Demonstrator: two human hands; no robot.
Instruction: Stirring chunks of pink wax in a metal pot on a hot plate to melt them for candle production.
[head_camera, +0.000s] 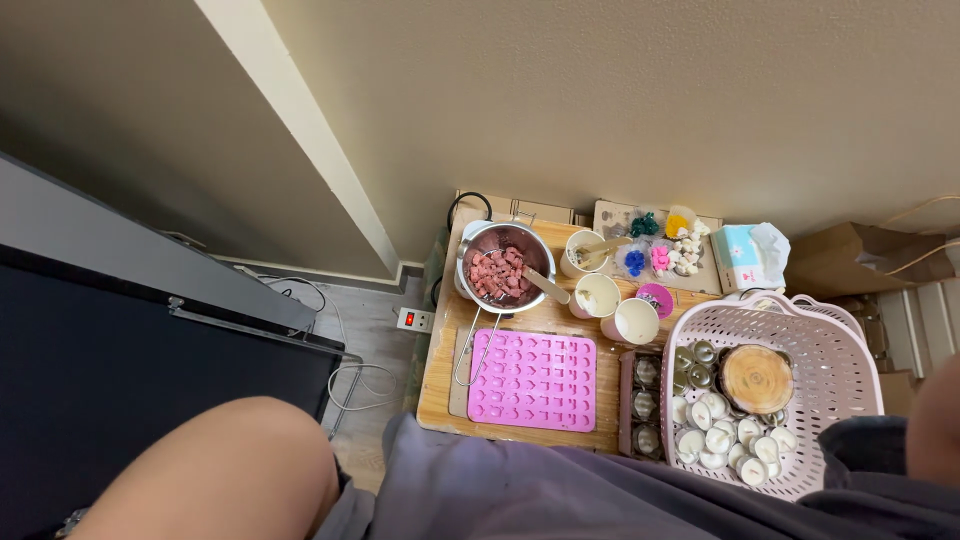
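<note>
A bright pink silicone mould (533, 380) patterned with small shapes, pale pink lattice basket (850, 350), silver pot (505, 265) of reddish-pink chunks.

1. A plain beige painted wall (600, 100) fills the top of the view, with a pale corner strip running down it.
2. A large black flat-fronted cabinet with a grey top (120, 370) stands on the left.
3. A white power strip with a lit red switch (415, 320) lies on the grey plank floor (375, 300).
4. Thin white cables (345, 375) loop near the strip.
5. A pale blue and white tissue box (748, 255) has a tissue sticking up.
6. A brown cardboard box (840, 260) sits just beside the tissue box.
</note>
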